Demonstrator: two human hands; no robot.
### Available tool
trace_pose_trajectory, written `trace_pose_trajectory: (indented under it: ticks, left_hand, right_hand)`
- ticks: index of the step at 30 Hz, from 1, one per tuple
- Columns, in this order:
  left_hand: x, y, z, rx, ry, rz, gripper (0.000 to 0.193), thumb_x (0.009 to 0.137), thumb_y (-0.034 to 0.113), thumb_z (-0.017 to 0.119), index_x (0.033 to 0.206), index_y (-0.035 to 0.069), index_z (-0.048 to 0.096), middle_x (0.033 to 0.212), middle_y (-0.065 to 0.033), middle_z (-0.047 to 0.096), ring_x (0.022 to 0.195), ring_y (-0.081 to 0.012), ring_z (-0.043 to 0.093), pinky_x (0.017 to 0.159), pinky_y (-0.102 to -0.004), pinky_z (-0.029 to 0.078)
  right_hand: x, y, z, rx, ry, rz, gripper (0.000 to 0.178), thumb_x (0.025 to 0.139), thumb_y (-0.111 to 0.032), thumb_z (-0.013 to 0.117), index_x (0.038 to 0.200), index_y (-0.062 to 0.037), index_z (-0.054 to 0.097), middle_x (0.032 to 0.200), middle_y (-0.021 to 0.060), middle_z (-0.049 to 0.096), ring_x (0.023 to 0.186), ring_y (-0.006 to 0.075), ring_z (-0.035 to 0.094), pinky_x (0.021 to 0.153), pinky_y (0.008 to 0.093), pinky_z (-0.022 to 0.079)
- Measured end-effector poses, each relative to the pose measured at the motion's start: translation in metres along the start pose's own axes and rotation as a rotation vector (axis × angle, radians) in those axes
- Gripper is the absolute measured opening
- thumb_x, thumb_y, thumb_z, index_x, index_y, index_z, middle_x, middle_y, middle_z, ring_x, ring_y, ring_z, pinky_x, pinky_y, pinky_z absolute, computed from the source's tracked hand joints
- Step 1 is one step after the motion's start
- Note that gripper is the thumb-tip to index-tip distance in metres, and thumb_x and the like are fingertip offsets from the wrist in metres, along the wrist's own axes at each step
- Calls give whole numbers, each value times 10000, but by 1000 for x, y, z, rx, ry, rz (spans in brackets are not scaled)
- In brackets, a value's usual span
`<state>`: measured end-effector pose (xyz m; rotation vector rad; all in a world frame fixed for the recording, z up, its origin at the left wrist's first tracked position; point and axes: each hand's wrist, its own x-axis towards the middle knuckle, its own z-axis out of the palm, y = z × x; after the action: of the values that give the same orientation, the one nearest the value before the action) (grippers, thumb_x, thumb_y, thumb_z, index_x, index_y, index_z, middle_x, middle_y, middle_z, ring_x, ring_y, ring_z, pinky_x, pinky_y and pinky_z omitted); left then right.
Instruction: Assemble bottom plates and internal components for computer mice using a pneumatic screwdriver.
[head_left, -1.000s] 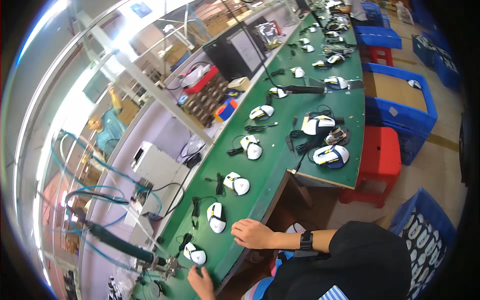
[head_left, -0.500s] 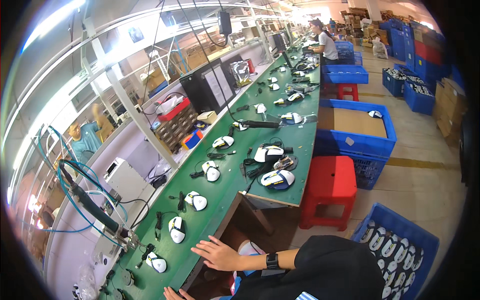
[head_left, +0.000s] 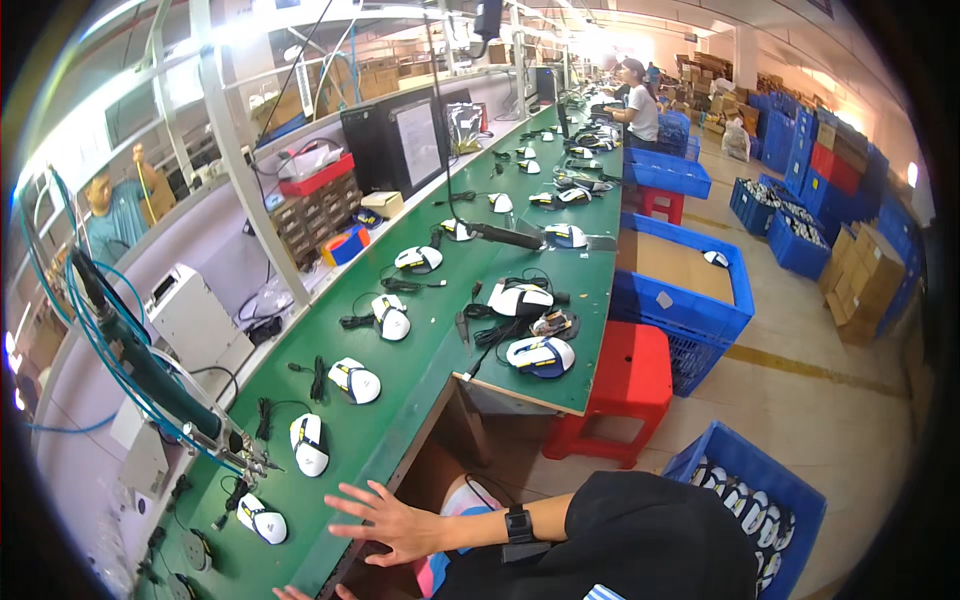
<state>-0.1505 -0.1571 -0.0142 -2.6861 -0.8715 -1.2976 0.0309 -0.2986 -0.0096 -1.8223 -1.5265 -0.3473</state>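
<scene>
Your right hand [head_left: 400,528] is empty, fingers spread, by the table's [head_left: 430,340] near edge; your left hand [head_left: 292,594] is mostly cropped, its grip unclear. A white mouse [head_left: 262,519] lies left of the right hand.

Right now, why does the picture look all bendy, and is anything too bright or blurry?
Head view: the fisheye curves the pale post, and the corners go black; same head view: glare bleaches the lights at upper left, the far brown boxes look hazy, the white computer mouse nearest the right hand looks clearer.
</scene>
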Motion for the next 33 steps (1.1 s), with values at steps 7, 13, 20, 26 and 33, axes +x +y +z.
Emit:
trace_pose_trajectory:
  ticks: [7,13,20,26,33]
  left_hand:
    - [41,-12,-36,-212,-151,-103,837,944,539,545,1491,-26,256,1479,-296,350,1309,-482,421,1050,-533,418]
    - [3,-37,-12,82,-120,6,847,966,582,456,1515,-8,197,1445,-201,461,1253,-425,509,1106,-538,342]
    - [67,-19,-39,4,-314,-122,802,972,483,518,1489,-71,253,1348,-204,560,1226,-401,531,1051,-471,409]
    - [41,-25,-35,43,-354,-67,781,955,412,573,1497,-54,258,1367,-189,553,1270,-362,511,1102,-455,357]
    - [81,-2,-50,266,-470,23,544,980,410,527,1296,-31,566,1269,-153,638,1168,-267,601,1127,-489,312]
  right_hand:
    - [21,16,-25,161,-257,33,999,758,-307,765,1562,-210,181,1631,152,28,1458,439,178,1124,629,257]
    - [2,10,-9,81,-266,-7,942,769,-303,751,1546,-204,228,1619,179,124,1449,359,264,1117,591,294]
    - [52,2,-19,-116,-199,49,895,823,-380,690,1552,-171,215,1555,217,270,958,237,630,1146,476,308]
    - [48,3,-11,-178,-180,-79,864,871,-391,658,1556,-119,208,1404,216,463,869,246,656,1141,470,321]
    - [68,-7,-14,-339,-56,-35,656,959,-430,543,1477,-61,381,933,98,672,1024,255,639,1149,583,228]
